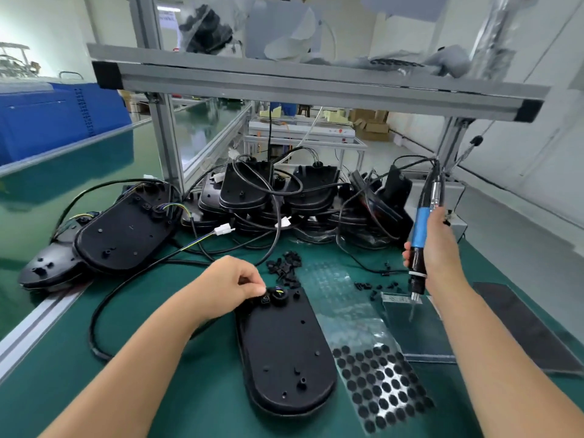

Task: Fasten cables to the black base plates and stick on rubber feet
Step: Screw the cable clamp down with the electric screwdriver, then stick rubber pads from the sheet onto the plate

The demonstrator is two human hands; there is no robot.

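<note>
A black oval base plate (286,352) lies on the green mat in front of me. My left hand (232,284) pinches a small black clamp piece at the plate's far end, beside the round cable grommet (278,298) with coloured wires in it. The black cable (104,311) loops off to the left. My right hand (437,248) grips a blue electric screwdriver (422,229) upright, its bit pointing down over a clear tray (410,330). A sheet of round black rubber feet (379,384) lies right of the plate.
Several base plates with cables are stacked at the back (284,197) and at the left (123,232). Loose black clips (286,265) lie beyond the plate. A dark flat sheet (524,324) sits far right. An aluminium frame shelf (284,80) hangs overhead.
</note>
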